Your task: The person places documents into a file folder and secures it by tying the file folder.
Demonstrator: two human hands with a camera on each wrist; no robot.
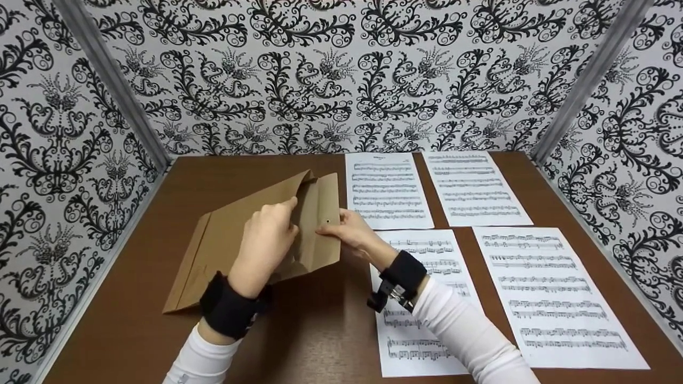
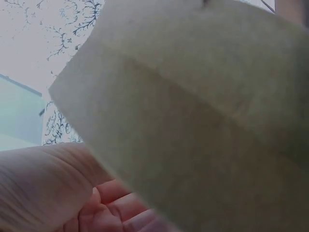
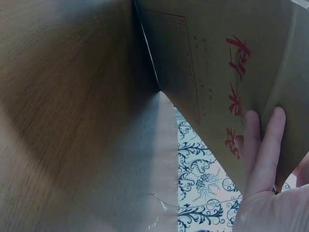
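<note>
A large brown paper envelope (image 1: 235, 234) is held tilted above the table, its flap (image 1: 326, 250) folded out and its mouth gaping. At the mouth edge my left hand (image 1: 267, 240) grips the envelope with curled fingers. My right hand (image 1: 355, 232) pinches the flap, thumb on the upper face and fingers behind. In the right wrist view, fingers of the right hand (image 3: 263, 159) lie against the envelope's underside (image 3: 212, 58), which bears red printed characters. The flap (image 2: 183, 121) fills much of the left wrist view and partly hides the left hand (image 2: 111, 208).
To the right on the brown table (image 1: 315, 341) lie sheet music pages: one at back left (image 1: 384, 186), one at back right (image 1: 475, 192), one under the right forearm (image 1: 421, 320), another at front right (image 1: 560, 298). Patterned walls (image 1: 341, 74) enclose the table.
</note>
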